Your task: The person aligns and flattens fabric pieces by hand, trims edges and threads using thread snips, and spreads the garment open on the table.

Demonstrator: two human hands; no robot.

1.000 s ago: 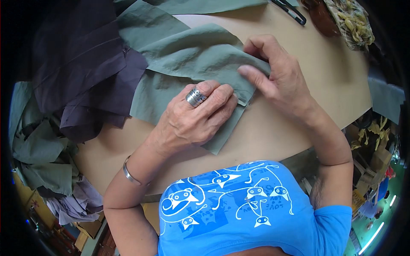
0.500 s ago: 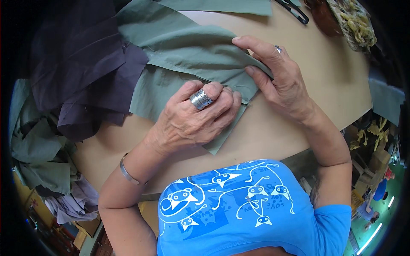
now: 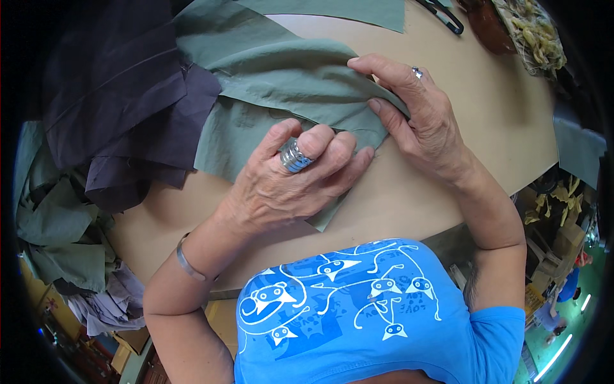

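Across the tabletop lies a green cloth piece (image 3: 281, 70), wrinkled, with a second green layer beneath it. My right hand (image 3: 419, 109) is closed on its right edge, the cloth pinched between thumb and fingers. Over the lower layer near the same corner is my left hand (image 3: 297, 169), wearing a wide silver ring. Its fingers are bent down at the cloth, and their tips are hidden, so what they pinch cannot be seen. A small corner of green cloth (image 3: 320, 222) shows below the left hand.
Dark purple cloth pieces (image 3: 137, 109) are heaped at left, beside hanging green cloth (image 3: 57, 217). Another green piece (image 3: 358, 13) lies at the far edge, near a black-handled tool (image 3: 448, 18). A container of yellowish scraps (image 3: 531, 32) stands at far right on the tan table (image 3: 492, 115).
My left hand has shifted slightly, its knuckles lifting and its fingers spreading a little. The right hand keeps its hold on the cloth edge.
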